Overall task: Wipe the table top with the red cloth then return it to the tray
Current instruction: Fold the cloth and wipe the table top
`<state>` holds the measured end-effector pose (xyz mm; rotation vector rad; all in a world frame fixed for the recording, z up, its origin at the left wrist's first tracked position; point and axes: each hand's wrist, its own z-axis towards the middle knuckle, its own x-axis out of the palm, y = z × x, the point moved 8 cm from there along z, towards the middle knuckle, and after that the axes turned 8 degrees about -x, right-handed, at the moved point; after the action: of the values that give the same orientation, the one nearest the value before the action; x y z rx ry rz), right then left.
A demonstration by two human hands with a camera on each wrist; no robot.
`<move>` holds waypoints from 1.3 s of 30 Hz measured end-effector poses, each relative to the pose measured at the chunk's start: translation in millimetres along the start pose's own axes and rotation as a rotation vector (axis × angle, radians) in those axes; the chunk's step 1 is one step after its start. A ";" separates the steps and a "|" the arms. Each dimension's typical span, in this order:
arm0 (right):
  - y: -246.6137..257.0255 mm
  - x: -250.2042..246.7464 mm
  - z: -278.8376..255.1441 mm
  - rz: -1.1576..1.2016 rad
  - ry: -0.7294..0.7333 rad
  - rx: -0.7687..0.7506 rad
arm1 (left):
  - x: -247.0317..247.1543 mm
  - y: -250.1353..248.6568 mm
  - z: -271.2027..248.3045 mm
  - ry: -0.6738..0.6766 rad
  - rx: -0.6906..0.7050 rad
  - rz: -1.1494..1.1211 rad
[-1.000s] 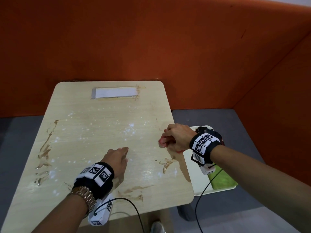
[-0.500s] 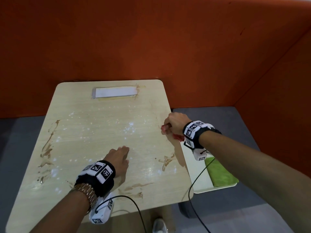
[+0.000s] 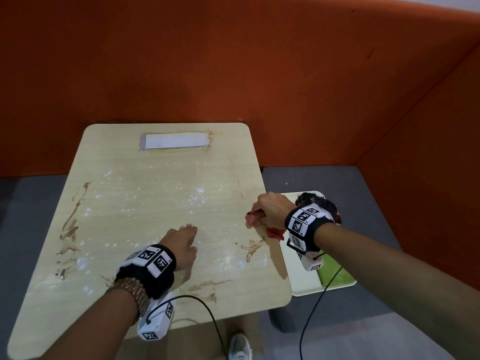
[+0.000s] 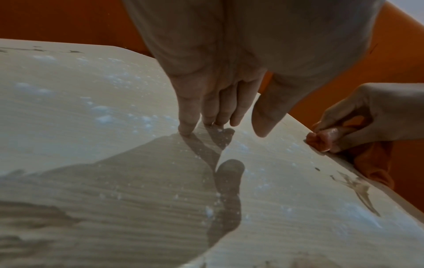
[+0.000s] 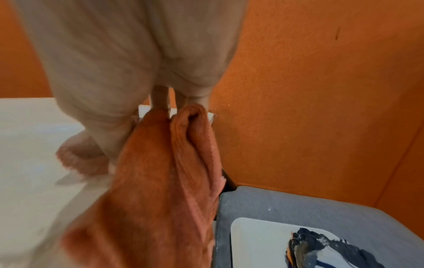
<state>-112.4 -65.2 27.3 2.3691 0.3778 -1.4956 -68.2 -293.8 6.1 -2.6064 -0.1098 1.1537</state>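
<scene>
1. No readable writing anywhere. The only markings are the black-and-white square tags on the wrist bands (image 3: pixel 304 219), plus a blank white strip (image 3: pixel 175 141) lying at the far end of the table top (image 3: pixel 155 193).
2. The white tray (image 3: pixel 302 284) is sitting on the grey bench just right of the table top. It's holding a green cloth (image 3: pixel 335 275) at its near end and a dark patterned cloth (image 5: pixel 321 248) at its far end.
3. The right hand (image 3: pixel 270 211) is gripping the red cloth (image 5: pixel 160 181) in curled fingers at the table top's right edge. One bunched end is touching the wood, and the rest is hanging down off the edge.
4. The left hand (image 3: pixel 181 245) is resting on the table top near its middle, holding nothing. Its straight fingers (image 4: pixel 187 116) are sitting close together with tips on the wood, thumb a bit apart.
5. The table top is showing brown smears along its left side, near its front edge and by its right edge just nearer than the red cloth, and pale specks scattered across the middle.
</scene>
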 end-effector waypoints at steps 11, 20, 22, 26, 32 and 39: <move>-5.4 -18.0 14.8 0.048 -0.029 0.043 | -1.0 -1.5 0.6 0.006 -0.010 0.076; -1.2 12.7 -11.5 0.085 -0.013 -0.016 | 2.6 -0.3 2.6 0.009 0.000 0.050; 1.1 11.3 -9.4 0.079 -0.024 -0.019 | 0.8 -1.3 2.1 0.003 0.007 0.052; -3.1 -13.8 1.1 0.141 -0.062 0.012 | -2.0 -1.2 0.8 -0.004 0.006 0.070; -13.6 -40.9 24.3 0.150 -0.152 0.094 | -1.9 -4.0 -1.3 0.002 -0.013 0.091; -4.1 -4.3 6.8 0.084 -0.057 0.149 | 2.8 -0.5 0.6 0.027 -0.011 0.083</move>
<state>-121.3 -64.4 28.0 2.4158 0.1558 -1.5985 -66.7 -292.6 3.8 -2.6583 -0.0021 1.1479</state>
